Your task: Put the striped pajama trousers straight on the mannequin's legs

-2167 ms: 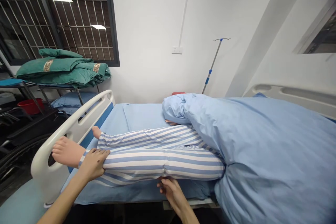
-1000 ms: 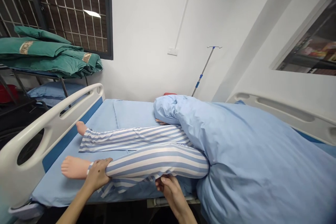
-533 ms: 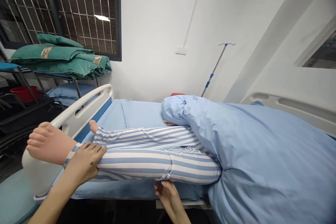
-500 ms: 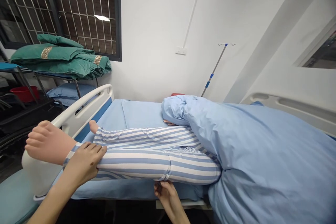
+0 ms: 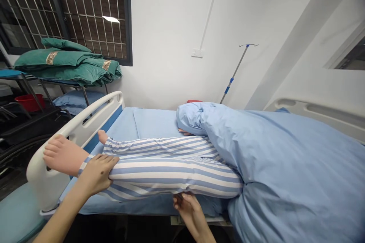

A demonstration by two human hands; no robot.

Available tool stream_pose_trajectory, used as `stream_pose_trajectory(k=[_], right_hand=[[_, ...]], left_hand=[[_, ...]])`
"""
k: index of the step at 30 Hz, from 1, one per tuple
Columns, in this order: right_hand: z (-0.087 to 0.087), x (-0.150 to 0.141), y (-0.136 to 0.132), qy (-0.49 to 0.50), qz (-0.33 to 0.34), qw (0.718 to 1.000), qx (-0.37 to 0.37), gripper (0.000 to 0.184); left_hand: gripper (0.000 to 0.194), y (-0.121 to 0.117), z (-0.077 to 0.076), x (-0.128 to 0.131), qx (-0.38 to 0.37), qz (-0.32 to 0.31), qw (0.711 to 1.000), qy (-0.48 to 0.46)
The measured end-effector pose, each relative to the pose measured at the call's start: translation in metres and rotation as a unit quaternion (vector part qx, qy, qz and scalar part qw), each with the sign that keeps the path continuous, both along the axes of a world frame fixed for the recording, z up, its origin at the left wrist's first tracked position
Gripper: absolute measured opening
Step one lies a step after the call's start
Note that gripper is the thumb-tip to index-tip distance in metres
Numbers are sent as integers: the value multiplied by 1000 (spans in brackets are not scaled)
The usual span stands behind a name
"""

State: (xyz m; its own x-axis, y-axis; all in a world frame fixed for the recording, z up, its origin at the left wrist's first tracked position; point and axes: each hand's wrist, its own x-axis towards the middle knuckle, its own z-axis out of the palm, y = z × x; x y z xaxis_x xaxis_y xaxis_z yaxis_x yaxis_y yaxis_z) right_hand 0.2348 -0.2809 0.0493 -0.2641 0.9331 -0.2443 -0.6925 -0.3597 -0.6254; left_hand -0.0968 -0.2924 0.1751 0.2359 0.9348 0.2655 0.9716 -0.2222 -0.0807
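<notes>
A mannequin's leg in blue-and-white striped trousers [image 5: 159,169] lies across the bed, its bare foot [image 5: 65,155] over the footboard end. My left hand [image 5: 98,171] is wrapped over the shin just above the ankle, gripping it through the cloth. Below the knee, at the trouser leg's near edge, is my right hand [image 5: 188,207] with palm turned up and fingers curled. Whatever those fingers hold, if anything, is hidden. The second leg [image 5: 151,145] lies behind, with part of its foot [image 5: 102,136] showing. A light-blue quilt [image 5: 273,152] covers the upper body.
The white footboard [image 5: 94,110] rises at the left. Against the wall stands a drip pole [image 5: 235,70]. Green folded bedding [image 5: 68,60] lies stacked beneath the barred window, above a red basin [image 5: 30,101]. A pale blue-green surface [image 5: 21,212] is at lower left.
The near foot has shifted to the right, along with my left hand. My right hand has moved slightly right, and the bunched crease in the trousers at the knee has smoothed out.
</notes>
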Motion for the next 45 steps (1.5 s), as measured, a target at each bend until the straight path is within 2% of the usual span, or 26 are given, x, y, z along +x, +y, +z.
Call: stream_pose_trajectory(k=[7, 11, 17, 19, 21, 25, 32, 40, 45], right_hand=[[52, 31, 5, -28, 11, 996, 87, 16], [71, 39, 9, -67, 11, 990, 121, 18], [69, 42, 13, -121, 39, 980, 156, 22], [66, 43, 14, -130, 45, 977, 160, 24], [64, 42, 14, -140, 51, 976, 160, 24], [63, 41, 15, -146, 48, 976, 151, 21], [61, 39, 17, -145, 49, 977, 146, 22], [60, 35, 11, -140, 38, 982, 120, 22], [38, 18, 7, -123, 23, 989, 78, 24]], left_hand=[[54, 30, -51, 25, 1, 13, 994, -112], [56, 42, -87, 49, -20, 33, 981, -188], [53, 50, -151, 86, -56, 72, 960, -265], [51, 51, -165, 92, -51, 78, 955, -282], [50, 53, -173, 93, -45, 72, 953, -290], [51, 55, -173, 88, -49, 51, 953, -293], [53, 54, -157, 70, -62, 46, 962, -260], [53, 52, -131, 47, -46, 11, 977, -210], [54, 44, -102, 6, -40, -6, 990, -138]])
